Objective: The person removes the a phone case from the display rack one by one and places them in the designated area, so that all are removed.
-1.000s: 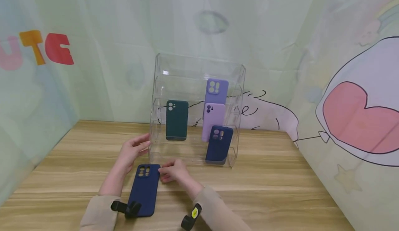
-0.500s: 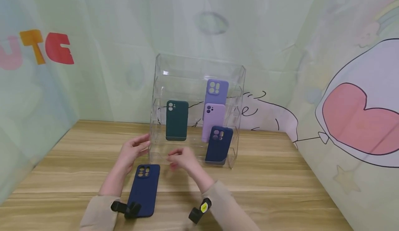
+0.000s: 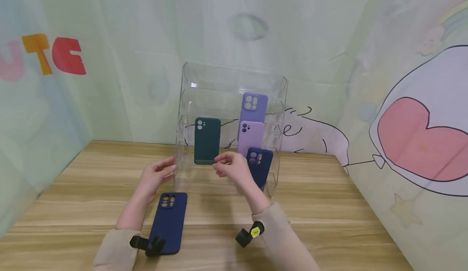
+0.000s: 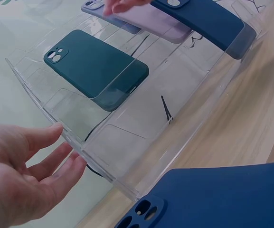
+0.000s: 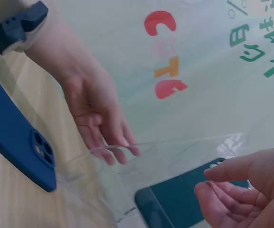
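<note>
A clear acrylic tiered rack [image 3: 234, 177] stands upright on the table. My left hand [image 3: 155, 177] rests its fingertips along the rack's left edge, thumb [image 4: 49, 135] and fingers fairly straight. In front of the rack hovers my right hand [image 3: 234, 167], its thumb and forefinger a little apart with nothing between them. Its fingertips overlap the lower corner of a dark green phone case [image 3: 207, 139] in the head view. That case leans in a middle tier on the left. Nearer to me, a navy phone case [image 3: 168, 222] lies flat on the table beside my left forearm.
On the rack's right side stand a lilac phone case [image 3: 257, 108], a pink-purple phone case [image 3: 252, 135] and another navy phone case [image 3: 259, 163], which leans at the bottom. A printed curtain [image 3: 139, 80] hangs behind and around the wooden table [image 3: 321, 214].
My right hand has left the top corner of the flat navy phone case and moved up and right to the green one. My left hand has stayed at the rack's edge.
</note>
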A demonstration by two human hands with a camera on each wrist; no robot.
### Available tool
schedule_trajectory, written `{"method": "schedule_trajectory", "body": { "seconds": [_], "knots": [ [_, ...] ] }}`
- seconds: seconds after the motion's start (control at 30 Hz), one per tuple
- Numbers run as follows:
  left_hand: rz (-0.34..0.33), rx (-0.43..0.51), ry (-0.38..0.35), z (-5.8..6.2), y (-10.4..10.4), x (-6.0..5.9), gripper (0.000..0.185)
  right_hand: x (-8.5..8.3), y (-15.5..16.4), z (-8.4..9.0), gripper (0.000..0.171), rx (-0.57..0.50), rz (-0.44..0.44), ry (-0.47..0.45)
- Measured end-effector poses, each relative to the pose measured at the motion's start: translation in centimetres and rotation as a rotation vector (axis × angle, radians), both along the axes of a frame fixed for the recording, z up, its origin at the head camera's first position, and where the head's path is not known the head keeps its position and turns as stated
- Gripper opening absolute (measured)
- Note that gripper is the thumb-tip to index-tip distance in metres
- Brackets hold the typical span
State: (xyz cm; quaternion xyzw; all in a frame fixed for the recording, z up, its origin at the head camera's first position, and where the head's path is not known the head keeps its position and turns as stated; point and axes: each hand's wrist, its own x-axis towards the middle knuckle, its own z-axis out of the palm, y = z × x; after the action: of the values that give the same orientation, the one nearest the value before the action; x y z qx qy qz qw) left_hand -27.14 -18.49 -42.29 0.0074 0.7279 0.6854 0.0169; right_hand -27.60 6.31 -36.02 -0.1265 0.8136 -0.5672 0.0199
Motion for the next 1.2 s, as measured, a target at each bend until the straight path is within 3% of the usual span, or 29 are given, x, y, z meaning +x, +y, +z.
{"method": "schedule_trajectory", "body": {
  "seconds": [0.27,0.47,1.2],
  "knots": [
    [0.001,0.006,-0.003,0.1,0.1,0.0,0.052,-0.5,3.0,1.2,0.021,0.005,-0.005,0.198],
    [0.001,0.005,-0.001,0.1,0.1,0.0,0.052,-1.1,5.0,1.8,0.021,-0.041,-0.051,0.283],
    [0.003,0.005,-0.004,-0.1,0.0,-0.1,0.052,-1.4,10.3,0.8,0.026,-0.228,-0.296,0.329]
  ]
}}
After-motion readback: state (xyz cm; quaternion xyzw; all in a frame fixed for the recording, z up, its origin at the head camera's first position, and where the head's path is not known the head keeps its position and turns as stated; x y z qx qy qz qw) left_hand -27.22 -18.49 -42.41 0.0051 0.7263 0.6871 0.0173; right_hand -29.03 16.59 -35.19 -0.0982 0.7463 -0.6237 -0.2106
